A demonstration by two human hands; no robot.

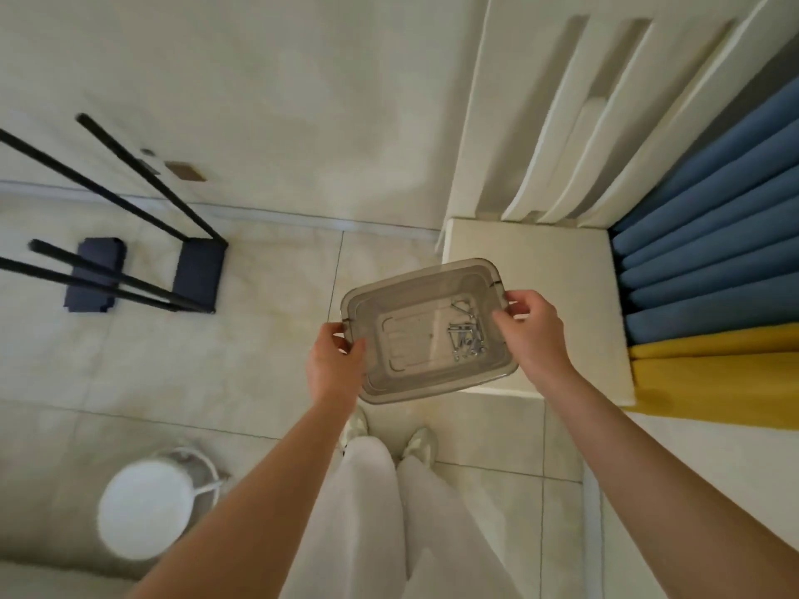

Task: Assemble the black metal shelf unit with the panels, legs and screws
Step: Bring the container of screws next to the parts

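Note:
A clear grey plastic box [402,335] hangs in the air in front of me, above the floor. My left hand [335,365] grips its left rim and my right hand [534,335] grips its right rim. Several silver screws [467,335] lie piled at the right end inside the box. At the far left stand black metal legs [142,183] of a frame, rising from two dark panels [199,274] that lie on the tiled floor.
A cream ledge [532,248] with slatted white panels behind it stands just beyond the box. Blue and yellow curtains [709,261] hang at the right. A round white stool [147,508] sits at lower left. My legs and shoes are below the box.

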